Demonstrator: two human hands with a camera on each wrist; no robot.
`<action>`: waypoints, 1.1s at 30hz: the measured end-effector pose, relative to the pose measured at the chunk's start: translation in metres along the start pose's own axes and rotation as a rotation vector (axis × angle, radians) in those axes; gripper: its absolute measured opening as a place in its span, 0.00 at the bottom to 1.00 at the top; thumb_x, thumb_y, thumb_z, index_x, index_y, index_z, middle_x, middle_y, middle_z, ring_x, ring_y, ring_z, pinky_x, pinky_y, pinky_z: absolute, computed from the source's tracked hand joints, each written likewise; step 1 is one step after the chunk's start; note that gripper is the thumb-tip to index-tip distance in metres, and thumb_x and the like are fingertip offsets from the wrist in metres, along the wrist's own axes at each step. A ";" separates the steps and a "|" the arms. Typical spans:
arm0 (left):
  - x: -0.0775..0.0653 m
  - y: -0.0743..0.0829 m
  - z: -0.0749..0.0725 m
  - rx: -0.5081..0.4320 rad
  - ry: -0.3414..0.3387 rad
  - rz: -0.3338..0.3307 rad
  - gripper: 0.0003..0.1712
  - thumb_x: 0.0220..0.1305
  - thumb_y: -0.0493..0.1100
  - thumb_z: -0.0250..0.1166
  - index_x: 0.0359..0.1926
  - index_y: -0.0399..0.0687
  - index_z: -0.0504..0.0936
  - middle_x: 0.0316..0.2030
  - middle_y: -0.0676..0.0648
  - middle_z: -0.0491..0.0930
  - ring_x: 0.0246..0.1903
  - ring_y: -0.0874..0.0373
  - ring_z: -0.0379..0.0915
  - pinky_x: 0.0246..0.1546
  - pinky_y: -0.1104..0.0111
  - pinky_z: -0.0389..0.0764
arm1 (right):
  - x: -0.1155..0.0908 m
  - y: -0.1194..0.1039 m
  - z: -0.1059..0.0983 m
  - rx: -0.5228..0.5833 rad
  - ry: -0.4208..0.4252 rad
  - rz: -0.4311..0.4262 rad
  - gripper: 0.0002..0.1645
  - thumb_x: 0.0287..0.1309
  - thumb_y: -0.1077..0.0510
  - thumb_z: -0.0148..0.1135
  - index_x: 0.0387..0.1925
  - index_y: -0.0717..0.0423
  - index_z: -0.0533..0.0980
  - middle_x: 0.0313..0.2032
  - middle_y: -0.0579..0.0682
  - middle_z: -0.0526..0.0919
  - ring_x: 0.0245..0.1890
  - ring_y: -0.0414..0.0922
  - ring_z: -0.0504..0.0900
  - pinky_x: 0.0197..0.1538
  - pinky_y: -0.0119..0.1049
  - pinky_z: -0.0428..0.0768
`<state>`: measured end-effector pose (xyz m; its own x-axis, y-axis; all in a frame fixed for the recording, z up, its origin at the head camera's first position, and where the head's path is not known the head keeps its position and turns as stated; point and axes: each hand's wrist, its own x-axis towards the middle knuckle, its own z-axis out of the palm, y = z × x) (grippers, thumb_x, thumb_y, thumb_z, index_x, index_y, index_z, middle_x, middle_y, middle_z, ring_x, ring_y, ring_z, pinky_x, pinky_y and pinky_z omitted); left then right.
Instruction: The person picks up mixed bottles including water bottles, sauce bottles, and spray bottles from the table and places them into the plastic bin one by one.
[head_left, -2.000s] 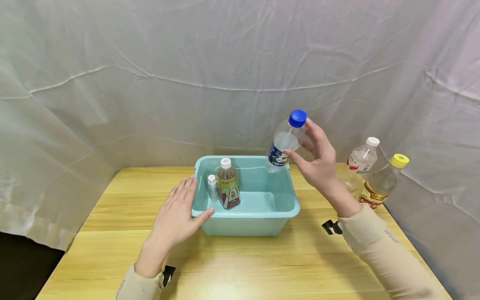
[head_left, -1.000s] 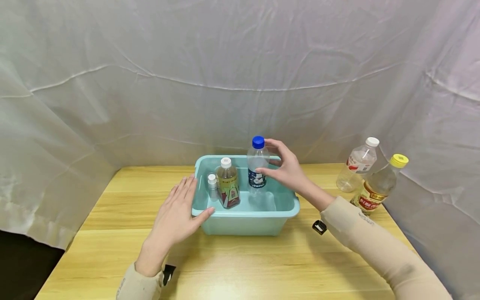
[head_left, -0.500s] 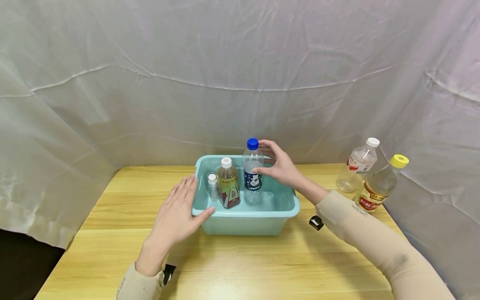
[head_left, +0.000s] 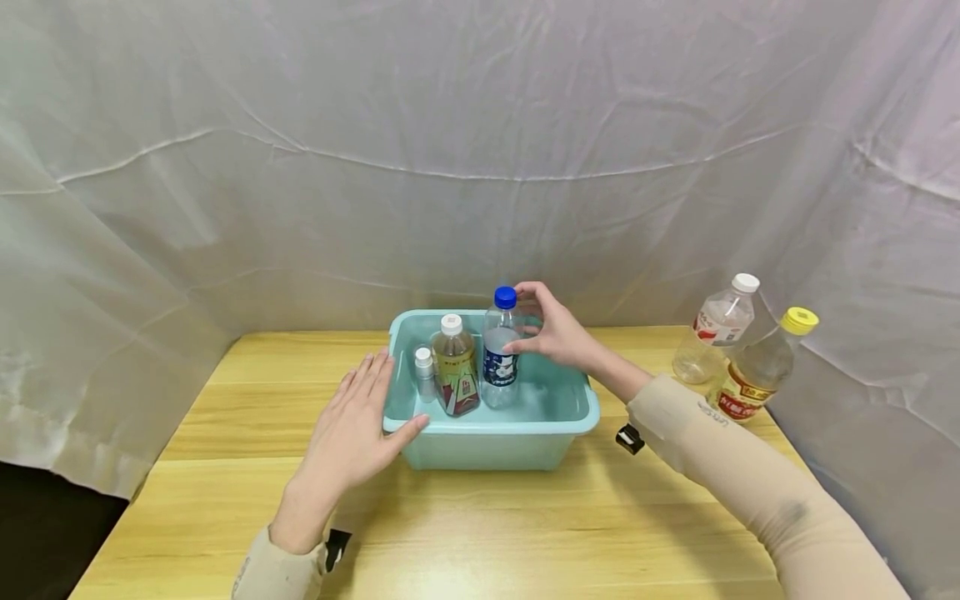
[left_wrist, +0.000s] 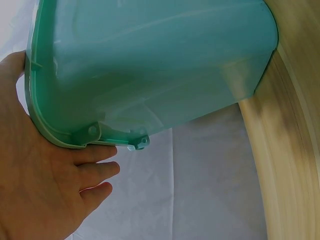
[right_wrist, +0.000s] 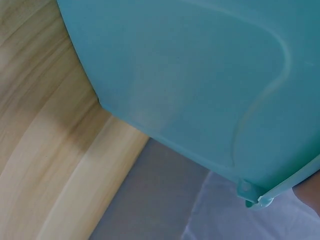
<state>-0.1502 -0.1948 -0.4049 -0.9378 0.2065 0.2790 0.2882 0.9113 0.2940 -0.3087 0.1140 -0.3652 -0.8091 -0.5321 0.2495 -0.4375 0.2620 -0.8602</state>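
In the head view, my right hand holds a clear plastic bottle with a blue cap and dark blue label, upright inside the teal plastic tub. Left of it in the tub stands a white-capped drink bottle with a yellow-green label. A small white-capped bottle is at the tub's left end. My left hand rests on the tub's left rim with its fingers straight. The left wrist view shows this hand against the rim from outside. Only a sliver of the right hand appears in the right wrist view.
To the right on the wooden table stand a clear white-capped bottle and a larger yellow-capped bottle. A grey cloth curtain hangs behind the table and along both sides.
My right hand has carried the blue-capped bottle left and down, from above the tub's right end to beside the drink bottle inside. The left hand has stayed put.
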 end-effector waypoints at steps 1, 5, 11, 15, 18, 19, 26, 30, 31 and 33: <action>0.000 0.000 0.000 0.000 -0.001 0.000 0.59 0.70 0.76 0.53 0.80 0.34 0.54 0.81 0.36 0.50 0.80 0.39 0.44 0.79 0.46 0.50 | 0.000 0.000 0.000 -0.007 -0.007 0.008 0.51 0.48 0.73 0.79 0.68 0.60 0.58 0.66 0.62 0.70 0.68 0.61 0.74 0.65 0.55 0.79; 0.000 0.001 -0.001 0.001 0.001 0.002 0.59 0.70 0.76 0.53 0.81 0.34 0.54 0.81 0.36 0.50 0.80 0.38 0.44 0.79 0.46 0.50 | 0.001 -0.002 -0.001 -0.027 -0.025 0.020 0.52 0.49 0.73 0.79 0.69 0.60 0.57 0.66 0.62 0.70 0.68 0.61 0.73 0.66 0.54 0.79; 0.001 0.001 -0.002 0.002 0.013 0.008 0.59 0.69 0.76 0.54 0.80 0.34 0.54 0.81 0.37 0.50 0.80 0.38 0.46 0.79 0.46 0.51 | 0.001 -0.004 -0.001 -0.026 -0.029 0.020 0.53 0.49 0.73 0.79 0.69 0.60 0.56 0.66 0.62 0.69 0.68 0.62 0.73 0.67 0.55 0.78; 0.001 0.001 -0.002 0.001 0.006 0.003 0.60 0.69 0.76 0.53 0.81 0.34 0.54 0.81 0.37 0.50 0.80 0.39 0.44 0.79 0.46 0.50 | 0.001 -0.004 -0.001 -0.039 -0.018 0.022 0.54 0.48 0.72 0.80 0.70 0.61 0.57 0.66 0.62 0.69 0.68 0.61 0.73 0.68 0.54 0.77; 0.001 0.001 -0.002 0.002 0.003 0.003 0.60 0.69 0.76 0.53 0.81 0.34 0.54 0.81 0.37 0.49 0.80 0.39 0.44 0.80 0.46 0.50 | 0.000 -0.003 -0.001 -0.035 -0.008 0.024 0.55 0.47 0.72 0.80 0.71 0.61 0.57 0.66 0.62 0.69 0.67 0.60 0.74 0.68 0.54 0.77; 0.001 0.001 -0.002 0.003 0.003 0.004 0.60 0.69 0.76 0.53 0.81 0.34 0.54 0.81 0.37 0.49 0.80 0.39 0.44 0.79 0.46 0.50 | 0.000 -0.003 -0.001 -0.033 -0.005 0.025 0.55 0.47 0.72 0.80 0.72 0.61 0.57 0.66 0.62 0.69 0.67 0.60 0.74 0.68 0.54 0.77; 0.001 0.001 -0.001 0.011 0.007 0.013 0.59 0.69 0.76 0.53 0.80 0.34 0.55 0.81 0.36 0.51 0.80 0.39 0.45 0.79 0.46 0.51 | -0.002 -0.002 0.000 -0.029 0.007 0.021 0.56 0.49 0.71 0.81 0.74 0.59 0.57 0.65 0.61 0.70 0.66 0.58 0.75 0.69 0.54 0.76; 0.000 0.000 -0.001 0.010 0.005 0.011 0.59 0.70 0.76 0.53 0.80 0.33 0.55 0.81 0.36 0.50 0.80 0.38 0.46 0.79 0.46 0.51 | -0.002 -0.001 0.000 -0.032 0.011 0.014 0.55 0.51 0.69 0.80 0.75 0.57 0.57 0.65 0.59 0.71 0.66 0.57 0.75 0.69 0.53 0.76; 0.000 0.000 -0.001 0.008 0.005 0.010 0.59 0.70 0.76 0.53 0.80 0.33 0.55 0.81 0.36 0.50 0.80 0.38 0.46 0.79 0.46 0.51 | -0.003 -0.001 0.000 -0.033 0.013 0.011 0.55 0.51 0.69 0.80 0.75 0.56 0.58 0.65 0.59 0.72 0.66 0.57 0.75 0.69 0.53 0.77; 0.000 0.000 0.000 0.006 0.005 0.009 0.59 0.70 0.76 0.53 0.80 0.33 0.55 0.81 0.36 0.50 0.80 0.38 0.46 0.79 0.45 0.51 | -0.003 0.000 0.000 -0.034 0.016 0.003 0.54 0.52 0.68 0.79 0.75 0.57 0.58 0.66 0.59 0.72 0.66 0.57 0.75 0.68 0.54 0.77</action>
<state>-0.1499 -0.1949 -0.4047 -0.9342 0.2129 0.2862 0.2954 0.9115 0.2863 -0.3067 0.1152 -0.3663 -0.8165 -0.5184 0.2542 -0.4479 0.2909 -0.8454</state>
